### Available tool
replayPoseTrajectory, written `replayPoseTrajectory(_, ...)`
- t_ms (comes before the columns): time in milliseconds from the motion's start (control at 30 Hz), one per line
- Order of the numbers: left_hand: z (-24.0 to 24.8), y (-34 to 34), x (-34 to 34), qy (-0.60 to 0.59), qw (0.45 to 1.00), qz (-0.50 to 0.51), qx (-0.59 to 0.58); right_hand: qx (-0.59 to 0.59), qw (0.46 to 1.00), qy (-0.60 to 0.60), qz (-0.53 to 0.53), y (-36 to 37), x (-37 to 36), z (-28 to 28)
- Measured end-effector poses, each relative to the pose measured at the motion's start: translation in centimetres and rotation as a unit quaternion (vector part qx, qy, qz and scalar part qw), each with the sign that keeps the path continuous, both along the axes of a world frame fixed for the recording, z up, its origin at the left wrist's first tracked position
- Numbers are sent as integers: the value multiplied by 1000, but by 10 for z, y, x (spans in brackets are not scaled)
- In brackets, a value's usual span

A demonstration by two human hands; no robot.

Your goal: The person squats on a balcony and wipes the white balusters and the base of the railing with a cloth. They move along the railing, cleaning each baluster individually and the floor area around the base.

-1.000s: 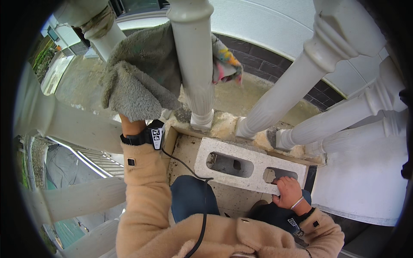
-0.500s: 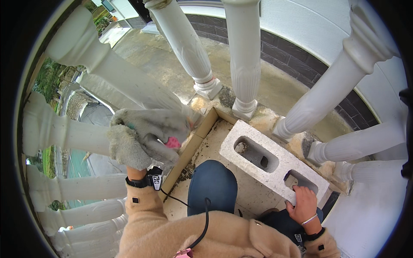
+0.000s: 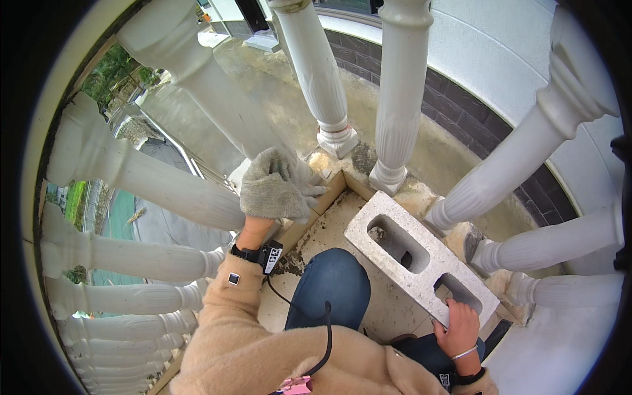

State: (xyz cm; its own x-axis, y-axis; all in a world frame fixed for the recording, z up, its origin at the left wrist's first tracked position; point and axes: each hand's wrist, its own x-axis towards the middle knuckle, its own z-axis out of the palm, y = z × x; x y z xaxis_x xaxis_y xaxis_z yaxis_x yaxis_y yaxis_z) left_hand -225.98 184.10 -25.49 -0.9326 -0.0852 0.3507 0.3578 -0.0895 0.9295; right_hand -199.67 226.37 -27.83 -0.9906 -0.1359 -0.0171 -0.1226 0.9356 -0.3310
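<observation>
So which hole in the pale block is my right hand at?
The lower-right hole: your right hand curls over its near edge. The upper-left hole has no hand at it.

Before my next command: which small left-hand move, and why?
Perhaps a short wipe with the fluffy grey cloth along the white fluted baluster: the cloth is at its lower end, and the right hand rests on the pale hollow concrete block.

Right grip (image 3: 458, 330) low, fingers (image 3: 464, 311) curled
</observation>
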Motion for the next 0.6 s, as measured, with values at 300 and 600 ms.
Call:
replayPoseTrajectory(300,-23,-77,53,-57,825,-242,-507,5,1000,-8,-5,-7,-7,3)
replayPoseTrajectory(600,-97,-52,61,-151,679,-229,-681,23,1000,-13,-7,-10,-6,4)
